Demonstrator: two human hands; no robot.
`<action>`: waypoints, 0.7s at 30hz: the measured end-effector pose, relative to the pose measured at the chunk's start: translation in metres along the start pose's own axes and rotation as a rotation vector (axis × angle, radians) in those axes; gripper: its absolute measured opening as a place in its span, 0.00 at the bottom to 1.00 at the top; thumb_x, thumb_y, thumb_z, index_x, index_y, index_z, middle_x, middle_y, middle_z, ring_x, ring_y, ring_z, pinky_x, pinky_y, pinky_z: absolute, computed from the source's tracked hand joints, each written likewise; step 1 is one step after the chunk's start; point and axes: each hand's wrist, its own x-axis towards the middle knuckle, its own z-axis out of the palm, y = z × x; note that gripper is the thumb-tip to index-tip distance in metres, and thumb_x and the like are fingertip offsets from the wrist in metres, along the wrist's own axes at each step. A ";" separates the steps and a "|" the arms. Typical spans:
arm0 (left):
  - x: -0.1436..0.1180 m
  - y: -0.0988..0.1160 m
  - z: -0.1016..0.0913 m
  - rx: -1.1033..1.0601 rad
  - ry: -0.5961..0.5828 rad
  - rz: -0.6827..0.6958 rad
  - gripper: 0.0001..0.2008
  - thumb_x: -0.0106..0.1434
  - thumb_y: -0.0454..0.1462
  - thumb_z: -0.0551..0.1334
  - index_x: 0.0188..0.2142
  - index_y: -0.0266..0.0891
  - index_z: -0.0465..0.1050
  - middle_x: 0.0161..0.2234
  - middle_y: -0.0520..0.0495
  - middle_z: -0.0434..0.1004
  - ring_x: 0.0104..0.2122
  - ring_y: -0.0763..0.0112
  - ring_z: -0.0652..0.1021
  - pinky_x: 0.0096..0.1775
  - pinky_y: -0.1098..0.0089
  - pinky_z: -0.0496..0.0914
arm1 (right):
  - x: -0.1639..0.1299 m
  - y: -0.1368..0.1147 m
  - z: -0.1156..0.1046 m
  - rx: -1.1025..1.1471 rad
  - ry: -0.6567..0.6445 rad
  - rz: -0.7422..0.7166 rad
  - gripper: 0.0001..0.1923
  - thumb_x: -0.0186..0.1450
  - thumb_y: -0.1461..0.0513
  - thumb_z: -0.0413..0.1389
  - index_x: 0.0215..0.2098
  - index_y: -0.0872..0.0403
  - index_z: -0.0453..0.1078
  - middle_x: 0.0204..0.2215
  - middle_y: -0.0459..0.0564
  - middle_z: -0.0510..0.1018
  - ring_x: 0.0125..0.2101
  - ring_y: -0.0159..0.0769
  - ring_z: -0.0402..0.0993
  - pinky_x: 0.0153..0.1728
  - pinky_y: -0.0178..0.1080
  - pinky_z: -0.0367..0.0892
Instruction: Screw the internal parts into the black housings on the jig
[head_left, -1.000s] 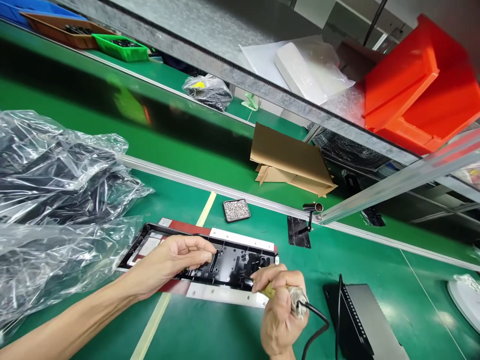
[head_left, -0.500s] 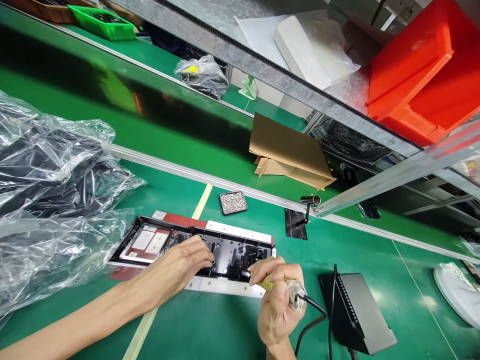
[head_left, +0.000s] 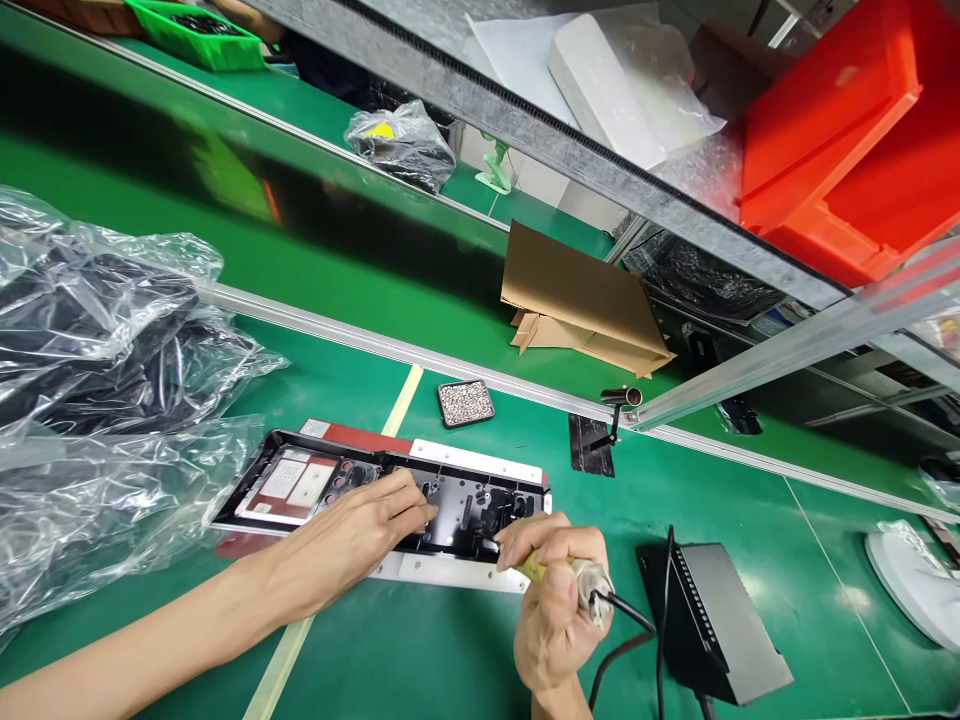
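A long black plastic housing point(head_left: 446, 540) lies open side up, within a fixture of white plates point(head_left: 517, 470) and reddish-brown board. My left hand point(head_left: 367, 525) rests over its middle, fingertips pressed together inside the housing; whatever they pinch is hidden. In my right hand point(head_left: 559, 590), at the housing's right end, is a corded soldering iron point(head_left: 534, 566) with a yellow handle wrapped in pale tape. Its metal tip points left into the housing. Behind the housing sits a small black tray point(head_left: 466, 404) filled with tiny silvery parts.
Clear plastic bags over black parts point(head_left: 112, 330) crowd the left. A black-and-grey vented box point(head_left: 720, 620) and the iron's cord point(head_left: 626, 650) lie at right. Folded cardboard point(head_left: 585, 300) stands behind a metal rail. Overhead, a shelf point(head_left: 517, 110) carries a red bin point(head_left: 832, 150).
My left hand's fingertips have shifted slightly right along the housing. My right hand and the soldering iron stay nearly still.
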 end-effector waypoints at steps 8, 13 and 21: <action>-0.022 -0.003 0.011 0.055 0.103 0.013 0.25 0.77 0.23 0.51 0.64 0.43 0.73 0.50 0.42 0.82 0.51 0.60 0.78 0.49 0.63 0.76 | 0.000 0.000 -0.001 0.025 -0.017 0.015 0.08 0.80 0.60 0.51 0.41 0.49 0.68 0.28 0.44 0.77 0.29 0.36 0.75 0.33 0.42 0.75; -0.023 0.000 0.016 0.091 0.150 0.052 0.28 0.74 0.21 0.50 0.64 0.43 0.74 0.50 0.41 0.82 0.51 0.60 0.79 0.50 0.64 0.76 | -0.003 0.003 0.003 0.061 0.021 -0.005 0.10 0.80 0.58 0.51 0.40 0.49 0.68 0.27 0.44 0.77 0.28 0.35 0.74 0.33 0.39 0.74; 0.060 -0.061 -0.014 0.128 0.125 -0.276 0.17 0.81 0.39 0.54 0.49 0.43 0.83 0.45 0.43 0.84 0.45 0.58 0.80 0.47 0.61 0.74 | -0.011 0.017 0.003 0.113 0.072 0.046 0.13 0.81 0.55 0.52 0.38 0.49 0.68 0.26 0.44 0.78 0.27 0.36 0.71 0.34 0.40 0.70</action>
